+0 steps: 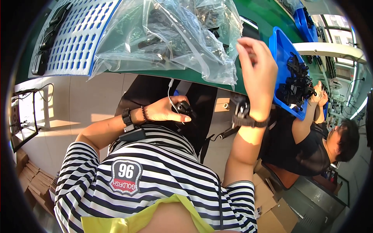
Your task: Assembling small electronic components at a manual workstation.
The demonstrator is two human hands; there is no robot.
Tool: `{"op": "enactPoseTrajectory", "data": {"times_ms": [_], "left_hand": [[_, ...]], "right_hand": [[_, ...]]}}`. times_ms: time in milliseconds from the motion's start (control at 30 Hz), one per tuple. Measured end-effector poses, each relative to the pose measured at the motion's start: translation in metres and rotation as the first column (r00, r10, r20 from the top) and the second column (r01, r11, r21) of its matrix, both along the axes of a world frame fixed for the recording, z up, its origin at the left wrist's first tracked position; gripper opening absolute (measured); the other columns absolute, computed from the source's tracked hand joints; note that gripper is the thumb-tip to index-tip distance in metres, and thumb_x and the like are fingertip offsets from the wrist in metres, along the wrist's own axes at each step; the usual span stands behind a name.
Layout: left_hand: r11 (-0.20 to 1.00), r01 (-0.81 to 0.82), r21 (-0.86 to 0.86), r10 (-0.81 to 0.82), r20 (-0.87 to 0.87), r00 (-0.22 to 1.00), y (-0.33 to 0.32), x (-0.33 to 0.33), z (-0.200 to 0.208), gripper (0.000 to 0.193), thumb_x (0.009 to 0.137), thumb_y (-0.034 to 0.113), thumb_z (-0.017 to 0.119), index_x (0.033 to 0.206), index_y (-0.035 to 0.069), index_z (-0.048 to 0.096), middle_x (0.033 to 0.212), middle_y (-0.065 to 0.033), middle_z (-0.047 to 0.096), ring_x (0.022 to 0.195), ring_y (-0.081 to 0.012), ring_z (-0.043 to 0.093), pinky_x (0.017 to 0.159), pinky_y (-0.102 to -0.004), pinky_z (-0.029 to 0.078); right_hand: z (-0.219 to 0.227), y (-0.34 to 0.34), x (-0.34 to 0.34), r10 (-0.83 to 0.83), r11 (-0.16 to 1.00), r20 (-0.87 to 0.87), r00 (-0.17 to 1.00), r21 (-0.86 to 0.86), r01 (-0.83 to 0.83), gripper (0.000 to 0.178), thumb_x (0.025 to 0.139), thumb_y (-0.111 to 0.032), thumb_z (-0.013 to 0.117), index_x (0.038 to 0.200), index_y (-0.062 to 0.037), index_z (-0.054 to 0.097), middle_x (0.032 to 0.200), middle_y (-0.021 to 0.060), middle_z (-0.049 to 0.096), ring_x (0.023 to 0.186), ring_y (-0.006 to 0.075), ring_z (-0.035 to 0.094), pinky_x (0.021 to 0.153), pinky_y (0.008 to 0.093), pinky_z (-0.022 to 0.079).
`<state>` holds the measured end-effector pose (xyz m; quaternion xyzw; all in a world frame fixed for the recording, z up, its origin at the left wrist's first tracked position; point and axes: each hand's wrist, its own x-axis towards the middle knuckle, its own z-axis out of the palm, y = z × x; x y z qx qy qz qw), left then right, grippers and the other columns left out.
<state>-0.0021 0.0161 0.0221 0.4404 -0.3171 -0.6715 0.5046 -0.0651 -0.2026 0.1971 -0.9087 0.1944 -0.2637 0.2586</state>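
Observation:
Low in front of my body, my left hand (165,110) is closed around a small black rounded device (183,106). A thin white cable (169,93) passes over that hand toward the table edge. My right hand (261,72) is raised at the table's front edge, between a clear plastic bag (128,48) and a blue tray (280,50). Its fingers are curled, with thumb and forefinger close together beside the bag; anything between them is hidden. Dark parts show blurrily through the bag. Black plastic parts (297,83) are heaped in the tray.
On the green table (155,72), a white slotted tray (75,42) carries black pieces (48,42) along its left side. Another blue tray (305,23) stands farther back. To the right sits a co-worker (299,143) with hands raised. Cardboard boxes (278,215) lie on the floor.

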Motion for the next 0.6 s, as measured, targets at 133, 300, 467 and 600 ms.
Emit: {"op": "enactPoseTrajectory", "data": {"times_ms": [133, 300, 467, 600], "left_hand": [[1.000, -0.027, -0.003, 0.027, -0.052, 0.998, 0.009, 0.005, 0.001, 0.037, 0.087, 0.026, 0.083, 0.107, 0.005, 0.060, 0.089, 0.0006, 0.065, 0.084, -0.0075, 0.063, 0.076, -0.0242, 0.050], [0.999, -0.043, 0.007, 0.044, -0.051, 0.998, 0.017, 0.009, -0.002, 0.035, 0.088, 0.023, 0.082, 0.108, 0.005, 0.060, 0.092, 0.0004, 0.064, 0.088, -0.0075, 0.061, 0.080, -0.0247, 0.049], [0.999, -0.038, 0.004, 0.038, -0.057, 0.998, 0.018, 0.007, -0.006, 0.037, 0.089, 0.026, 0.081, 0.109, 0.005, 0.059, 0.089, 0.0000, 0.065, 0.084, -0.0076, 0.062, 0.077, -0.0252, 0.049], [1.000, -0.025, 0.001, 0.025, -0.056, 0.998, 0.015, 0.005, -0.002, 0.036, 0.089, 0.025, 0.081, 0.110, 0.004, 0.059, 0.089, -0.0004, 0.065, 0.084, -0.0083, 0.062, 0.077, -0.0256, 0.049]], "right_hand": [[-0.015, -0.023, 0.044, 0.100, 0.995, -0.185, 0.978, 0.013, -0.099, 0.019, 0.092, -0.008, 0.070, 0.110, -0.0015, 0.069, 0.098, 0.0084, 0.069, 0.081, 0.0153, 0.067, 0.073, 0.0278, 0.053], [-0.022, -0.028, 0.052, 0.225, 0.974, -0.303, 0.926, 0.038, -0.224, 0.023, 0.090, -0.003, 0.068, 0.113, -0.0020, 0.068, 0.102, 0.0090, 0.068, 0.085, 0.0170, 0.066, 0.077, 0.0288, 0.053], [-0.017, -0.030, 0.045, 0.307, 0.952, -0.325, 0.895, 0.113, -0.285, 0.026, 0.090, 0.000, 0.065, 0.116, -0.0020, 0.067, 0.108, 0.0082, 0.067, 0.087, 0.0168, 0.066, 0.077, 0.0278, 0.053], [-0.023, -0.032, 0.045, 0.305, 0.950, -0.285, 0.909, 0.155, -0.271, 0.025, 0.091, -0.001, 0.066, 0.116, -0.0020, 0.067, 0.104, 0.0056, 0.068, 0.087, 0.0138, 0.065, 0.076, 0.0258, 0.051]]}}
